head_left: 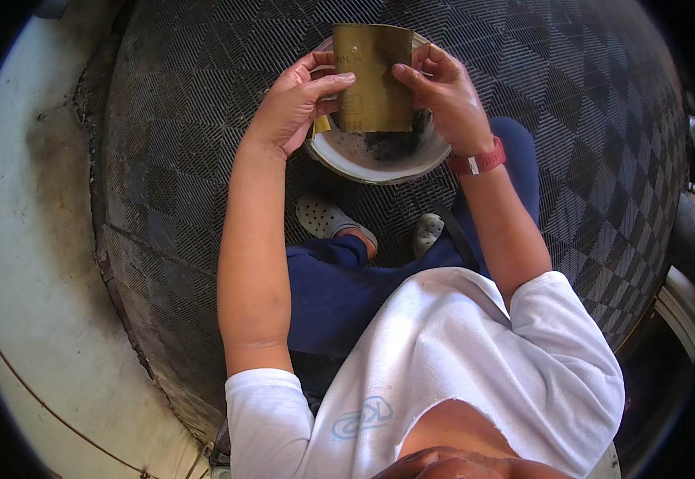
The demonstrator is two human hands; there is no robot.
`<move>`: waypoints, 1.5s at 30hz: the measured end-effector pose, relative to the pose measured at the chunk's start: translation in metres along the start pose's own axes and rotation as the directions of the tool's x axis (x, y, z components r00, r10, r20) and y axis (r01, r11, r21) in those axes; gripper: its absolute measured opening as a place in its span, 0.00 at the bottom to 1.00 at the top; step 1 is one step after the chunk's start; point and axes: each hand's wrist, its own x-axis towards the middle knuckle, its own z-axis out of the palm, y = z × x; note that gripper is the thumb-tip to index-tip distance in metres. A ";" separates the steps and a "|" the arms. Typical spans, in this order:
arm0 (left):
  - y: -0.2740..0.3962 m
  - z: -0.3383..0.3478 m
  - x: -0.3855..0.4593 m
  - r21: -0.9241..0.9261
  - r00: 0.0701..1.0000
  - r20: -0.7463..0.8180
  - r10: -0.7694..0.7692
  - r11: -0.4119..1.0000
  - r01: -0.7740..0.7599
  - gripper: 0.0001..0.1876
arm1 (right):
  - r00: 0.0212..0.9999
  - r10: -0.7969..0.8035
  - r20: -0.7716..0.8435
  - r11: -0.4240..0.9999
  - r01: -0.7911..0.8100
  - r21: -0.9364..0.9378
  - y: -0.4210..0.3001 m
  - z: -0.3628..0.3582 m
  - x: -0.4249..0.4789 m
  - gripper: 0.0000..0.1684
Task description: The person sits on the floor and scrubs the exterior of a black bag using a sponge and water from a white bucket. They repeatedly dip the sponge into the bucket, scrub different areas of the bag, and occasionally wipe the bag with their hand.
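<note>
A yellowish-brown sheet, apparently sandpaper with printing on its back, point(377, 90) is held upright between both hands. My left hand point(308, 96) pinches its left edge, the thumb on the near face. On the opposite edge, my right hand point(443, 90) grips it with thumb and fingers. Beneath the sheet is a round, light-rimmed basin point(377, 173) with a dark, wet-looking inside, partly hidden by the sheet and hands. A small yellow piece point(322, 125) shows at the basin's left rim, beside my left hand.
Dark ribbed floor tiles point(563, 179) surround the basin. A pale, stained wall or ledge point(30, 239) runs along the left. Grey perforated clogs point(317, 217) are on the feet below the basin. A pale curved object point(680, 305) lies at the far right.
</note>
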 end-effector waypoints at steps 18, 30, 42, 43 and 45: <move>0.005 -0.014 -0.001 0.603 0.979 -0.084 0.184 0.792 -0.097 0.22 | 0.990 -0.092 -0.103 0.984 0.075 -0.160 -0.011 -0.014 -0.005 0.13; -0.011 -0.036 -0.014 0.885 0.886 -0.463 0.027 -0.041 0.464 0.25 | 0.984 -0.163 0.068 0.603 0.154 -0.783 0.014 -0.045 0.011 0.16; -0.044 -0.061 -0.014 0.934 0.932 -0.354 0.081 0.088 0.347 0.32 | 0.948 0.066 0.312 0.822 0.126 -0.555 0.061 0.011 0.016 0.25; -0.046 -0.063 -0.014 0.937 0.932 -0.347 0.104 0.085 0.339 0.32 | 0.938 0.122 0.323 0.898 0.035 -0.439 0.062 0.026 0.013 0.28; -0.045 -0.067 -0.015 0.935 0.942 -0.336 0.019 0.126 0.331 0.32 | 0.902 0.379 0.205 0.887 -0.291 -0.358 0.063 0.060 0.010 0.41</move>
